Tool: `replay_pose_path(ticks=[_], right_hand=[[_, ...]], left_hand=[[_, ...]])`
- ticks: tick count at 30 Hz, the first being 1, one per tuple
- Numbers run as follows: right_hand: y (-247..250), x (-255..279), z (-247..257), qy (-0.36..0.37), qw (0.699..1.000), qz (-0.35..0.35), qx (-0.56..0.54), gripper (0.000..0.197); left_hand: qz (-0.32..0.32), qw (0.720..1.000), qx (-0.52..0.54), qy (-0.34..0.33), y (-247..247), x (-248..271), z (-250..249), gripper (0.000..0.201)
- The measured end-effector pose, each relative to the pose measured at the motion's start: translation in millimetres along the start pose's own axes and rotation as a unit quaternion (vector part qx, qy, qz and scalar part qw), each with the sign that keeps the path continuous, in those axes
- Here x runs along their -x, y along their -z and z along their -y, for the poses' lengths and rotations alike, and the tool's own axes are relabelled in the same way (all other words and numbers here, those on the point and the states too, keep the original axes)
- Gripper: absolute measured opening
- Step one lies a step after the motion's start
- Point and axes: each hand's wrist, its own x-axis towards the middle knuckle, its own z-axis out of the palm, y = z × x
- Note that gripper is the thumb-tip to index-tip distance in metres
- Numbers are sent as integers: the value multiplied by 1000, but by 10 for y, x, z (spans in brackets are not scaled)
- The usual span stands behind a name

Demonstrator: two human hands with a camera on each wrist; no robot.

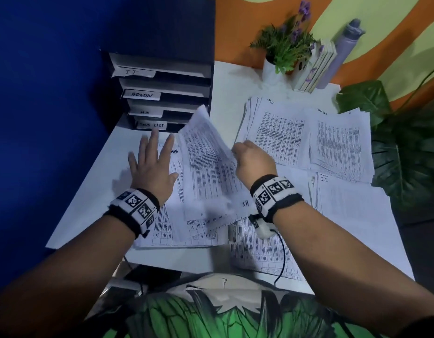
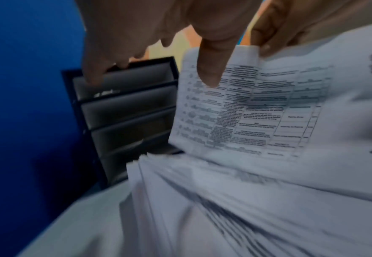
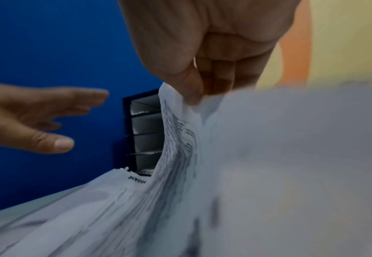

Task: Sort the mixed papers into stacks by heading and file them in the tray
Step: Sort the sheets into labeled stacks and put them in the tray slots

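Your left hand (image 1: pixel 151 167) lies flat, fingers straight and spread, over the ADMIN stack (image 1: pixel 173 208) on the tabletop (image 1: pixel 94 191), in front of the labelled tray (image 1: pixel 162 93). Your right hand (image 1: pixel 253 159) has its fingers pinched on a lifted sheet (image 1: pixel 206 152). You are mid-sort, it seems: read that heading, then lay it on the matching stack; HR stack (image 1: pixel 276 132) lies further right.

We are at an office desk: a white table (image 1: pixel 94 191) spread with printed sheets, and at eleven o'clock a black filing tray (image 1: pixel 162 89) labelled IT, ADMIN and TASK LIST. At one o'clock stand a potted plant (image 1: pixel 281 47), books (image 1: pixel 318 64) and a grey bottle (image 1: pixel 342 50).
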Motion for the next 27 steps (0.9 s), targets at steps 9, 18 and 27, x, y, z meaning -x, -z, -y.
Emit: replay_pose_path(ticks=[9, 18, 27], right_hand=[[296, -116, 340, 221, 961, -166, 31, 34], [-198, 46, -97, -198, 959, 31, -201, 82], [-632, 338, -163, -274, 901, 196, -274, 63]], left_hand=[[-115, 993, -1, -38, 424, -74, -82, 20], [65, 913, 294, 274, -42, 222, 221, 36], [162, 933, 214, 241, -450, 429, 128, 20]])
